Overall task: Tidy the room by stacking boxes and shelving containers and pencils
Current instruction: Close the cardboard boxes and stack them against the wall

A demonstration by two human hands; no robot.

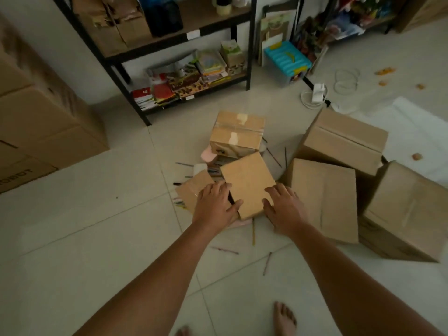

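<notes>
- On the tiled floor [97, 226], a loose heap is being observed: the small flat box [247, 184] is lying tilted on another small box [191, 190], with the taped box [236, 134] just behind it
- Beside the heap, three larger boxes [339, 139] are lying toppled and unstacked; stacking is judged as barely being started
- Around and under the heap, pencils [224, 250] are lying scattered; none are being held, and none can be told apart on the shelf [194, 30]
- Pink containers [209, 152] are being partly hidden under the boxes; shelving is judged as not yet being done
- The small flat box is being flanked by both hands at its near corners
- The left hand [214, 202] is being laid spread, fingers over the box's left edge, thumb touching its near corner
- The right hand [283, 204] is being held spread at the right edge, fingertips touching; a firm grip cannot be told
</notes>
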